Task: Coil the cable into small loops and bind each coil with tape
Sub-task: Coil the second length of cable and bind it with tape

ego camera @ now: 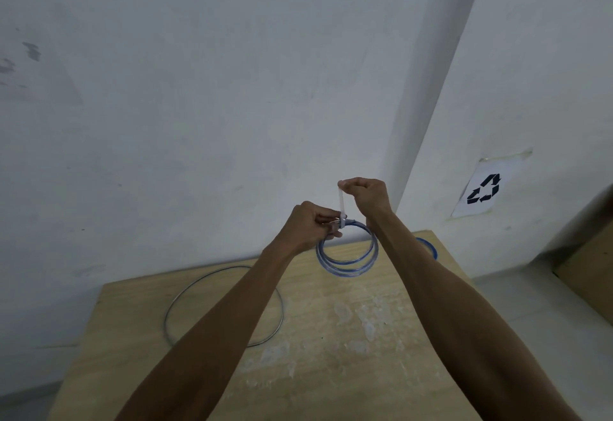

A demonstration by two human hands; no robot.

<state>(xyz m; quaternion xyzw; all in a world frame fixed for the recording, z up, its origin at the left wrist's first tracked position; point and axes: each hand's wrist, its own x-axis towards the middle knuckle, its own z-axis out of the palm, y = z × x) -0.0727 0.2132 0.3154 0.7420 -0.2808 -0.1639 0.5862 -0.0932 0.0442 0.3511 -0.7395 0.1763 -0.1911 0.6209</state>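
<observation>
We see the coil (347, 254) hanging upright; left hand (310, 226) pinches its top, right hand (366, 195) pinches the tape (341, 203) stretched straight up.

Two bare forearms, no sleeves, left grip (310, 226), right grip (368, 195)

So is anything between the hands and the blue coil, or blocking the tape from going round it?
Nothing visible. The left hand already pinches the blue coil; the right hand holds the tape stretched straight up from it.
</observation>
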